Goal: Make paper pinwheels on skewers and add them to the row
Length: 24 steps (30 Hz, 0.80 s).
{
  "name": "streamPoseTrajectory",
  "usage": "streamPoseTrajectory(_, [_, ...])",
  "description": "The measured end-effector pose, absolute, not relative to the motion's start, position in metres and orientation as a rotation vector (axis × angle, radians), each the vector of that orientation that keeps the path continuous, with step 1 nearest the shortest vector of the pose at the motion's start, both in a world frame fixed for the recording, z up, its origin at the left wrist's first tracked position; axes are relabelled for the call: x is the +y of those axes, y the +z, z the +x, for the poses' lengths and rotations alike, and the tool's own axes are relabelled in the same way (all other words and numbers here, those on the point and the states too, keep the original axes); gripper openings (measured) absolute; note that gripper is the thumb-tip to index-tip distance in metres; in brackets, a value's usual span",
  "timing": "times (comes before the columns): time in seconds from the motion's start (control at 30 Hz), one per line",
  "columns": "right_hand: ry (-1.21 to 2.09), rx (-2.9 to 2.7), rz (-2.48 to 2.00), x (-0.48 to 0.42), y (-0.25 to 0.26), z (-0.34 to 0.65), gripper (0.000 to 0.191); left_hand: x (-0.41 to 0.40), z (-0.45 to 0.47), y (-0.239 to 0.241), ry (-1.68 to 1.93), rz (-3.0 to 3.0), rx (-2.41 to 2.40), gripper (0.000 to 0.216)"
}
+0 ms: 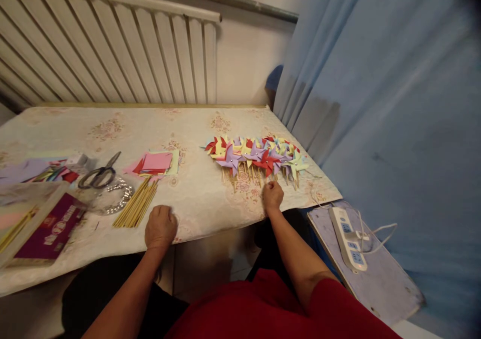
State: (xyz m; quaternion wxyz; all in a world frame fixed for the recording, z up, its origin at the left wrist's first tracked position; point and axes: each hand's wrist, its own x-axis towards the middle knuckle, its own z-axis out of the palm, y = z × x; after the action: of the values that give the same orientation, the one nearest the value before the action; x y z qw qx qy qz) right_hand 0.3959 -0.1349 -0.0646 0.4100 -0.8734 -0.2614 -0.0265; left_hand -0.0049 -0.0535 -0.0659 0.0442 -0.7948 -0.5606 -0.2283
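My right hand (272, 196) reaches to the sticks of a row of several coloured paper pinwheels (259, 154) lying on the table; its fingers are curled at a stick under a red pinwheel. My left hand (161, 226) rests near the table's front edge as a loose fist, nothing visible in it, just right of a bundle of thin wooden sticks (137, 204). A stack of pink, red and green paper squares (157, 162) lies behind that bundle.
Scissors (100, 175) lie at the left beside a clear bag with shiny bits (112, 198), more coloured paper (26, 170) and a maroon box (48, 231). A power strip (347, 237) sits on a stool at the right. A blue curtain (391, 128) hangs right; a radiator (105, 53) is behind.
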Motion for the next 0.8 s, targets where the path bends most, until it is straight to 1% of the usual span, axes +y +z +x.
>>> streamPoseTrajectory(0.4, [0.033, -0.640, -2.327, -0.125, -0.052, 0.398, 0.022, -0.055, -0.004, -0.064, -0.724, -2.447, -1.737, 0.015])
streamPoseTrajectory(0.63, [0.037, -0.623, -2.314, -0.126, -0.051, 0.396, 0.022, -0.055, -0.004, -0.064, -0.713, -2.438, -1.744, 0.016])
streamPoseTrajectory(0.8, [-0.010, -0.654, -2.203, -0.135, -0.056, 0.392, 0.025, -0.055, -0.004, -0.064, -0.712, -2.435, -1.721, 0.016])
